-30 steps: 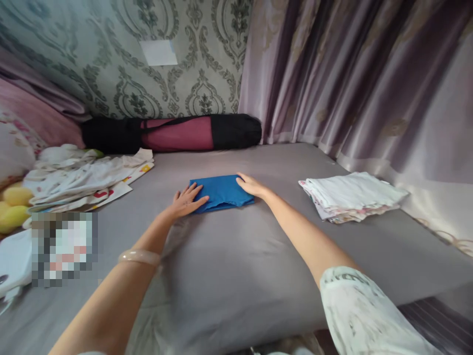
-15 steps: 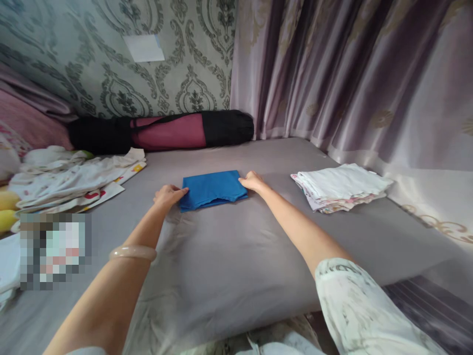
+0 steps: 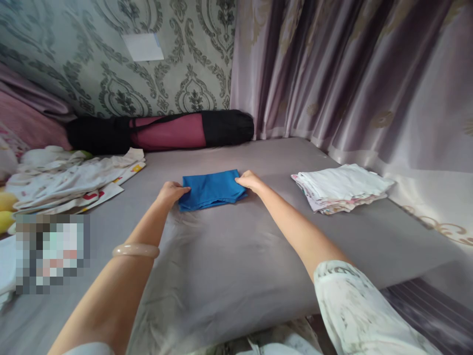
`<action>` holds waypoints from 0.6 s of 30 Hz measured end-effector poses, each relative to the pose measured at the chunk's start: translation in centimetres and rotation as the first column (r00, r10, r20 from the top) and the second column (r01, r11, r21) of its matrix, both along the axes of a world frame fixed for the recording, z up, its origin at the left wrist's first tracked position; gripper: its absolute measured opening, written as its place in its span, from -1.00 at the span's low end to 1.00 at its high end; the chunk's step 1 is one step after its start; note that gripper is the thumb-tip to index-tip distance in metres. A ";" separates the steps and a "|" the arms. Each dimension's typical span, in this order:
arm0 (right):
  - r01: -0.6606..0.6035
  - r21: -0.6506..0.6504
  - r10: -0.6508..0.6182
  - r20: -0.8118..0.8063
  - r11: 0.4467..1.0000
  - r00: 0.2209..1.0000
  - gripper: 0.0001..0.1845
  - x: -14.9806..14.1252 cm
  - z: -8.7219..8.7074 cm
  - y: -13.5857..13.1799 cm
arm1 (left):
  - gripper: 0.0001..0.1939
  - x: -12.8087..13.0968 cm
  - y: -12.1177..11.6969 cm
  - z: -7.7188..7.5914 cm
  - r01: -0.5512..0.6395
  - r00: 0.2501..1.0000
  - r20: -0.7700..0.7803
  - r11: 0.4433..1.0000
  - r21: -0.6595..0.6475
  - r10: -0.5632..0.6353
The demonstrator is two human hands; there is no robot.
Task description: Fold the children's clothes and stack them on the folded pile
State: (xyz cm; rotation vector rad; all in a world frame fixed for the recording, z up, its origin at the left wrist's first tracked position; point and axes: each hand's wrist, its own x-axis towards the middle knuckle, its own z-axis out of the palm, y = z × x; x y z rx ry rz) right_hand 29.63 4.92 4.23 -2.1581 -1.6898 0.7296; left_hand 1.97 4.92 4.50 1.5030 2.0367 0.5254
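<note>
A folded blue cloth garment (image 3: 210, 190) lies on the grey bed sheet (image 3: 236, 266) in front of me, its lower edges slightly parted into layers. My left hand (image 3: 171, 193) grips its left side, thumb on top and fingers curled beneath. On the opposite side, my right hand (image 3: 251, 181) pinches the upper right edge. Both hands are closed on the fabric; the fingers under it are hidden. A pale bangle (image 3: 136, 250) circles my left forearm.
A stack of folded white clothes (image 3: 340, 185) sits to the right, near the curtain (image 3: 332, 74). Loose light clothes (image 3: 70, 177) are heaped at left. A long black and maroon bag (image 3: 166, 132) lies along the patterned wall. The bed's front edge is close to me.
Both hands have shifted slightly inward along the blue garment's sides. Its lower right edge looks a little more lifted and its layers more parted.
</note>
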 end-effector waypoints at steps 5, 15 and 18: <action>0.133 -0.102 -0.156 -0.262 0.986 0.952 -0.75 0.4 1.1 0.1 | -0.77 0.1 0.8 1.0 -0.179 0.959 0.199 0.976 -0.127 0.202; 0.138 -0.259 -0.244 -0.444 0.956 0.862 -0.64 0.4 3.1 -0.9 | -0.66 0.4 -0.3 2.9 -0.099 0.868 0.447 0.959 -0.267 0.214; 0.185 -0.207 -0.262 -0.463 0.961 0.847 -0.64 1.8 3.6 -1.1 | -0.73 1.0 -0.1 3.8 -0.063 0.856 0.489 0.973 -0.224 0.168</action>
